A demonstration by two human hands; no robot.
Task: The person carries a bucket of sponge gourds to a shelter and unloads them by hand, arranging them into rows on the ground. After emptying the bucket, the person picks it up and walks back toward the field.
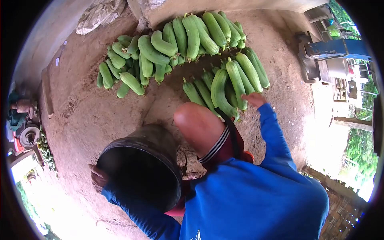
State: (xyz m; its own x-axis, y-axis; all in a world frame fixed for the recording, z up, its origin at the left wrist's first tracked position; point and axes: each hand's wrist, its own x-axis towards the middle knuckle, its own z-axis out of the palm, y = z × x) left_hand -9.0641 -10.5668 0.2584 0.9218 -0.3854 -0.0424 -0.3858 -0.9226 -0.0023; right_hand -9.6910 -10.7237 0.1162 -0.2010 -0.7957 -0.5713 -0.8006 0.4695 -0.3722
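Observation:
A dark bucket (140,192) tilts toward me at the lower left, its inside in deep shadow. My left hand (99,178) grips the outer side near its rim. On the right, my right hand (255,99) reaches over the lower end of the smaller pile of green sponge gourds (237,84), its fingers apart and nothing visible in them. Those gourds lie side by side on the bare floor just ahead of my knee. Behind them, a larger heap of sponge gourds (192,36) spreads along the wall, stacked in layers.
The floor (76,120) is brown packed earth. A crumpled pale sack (100,16) rests against the back wall. Assorted items, among them a round grey object (29,137), stand at the far left. A blue beam (338,49) and wooden structures line the right side.

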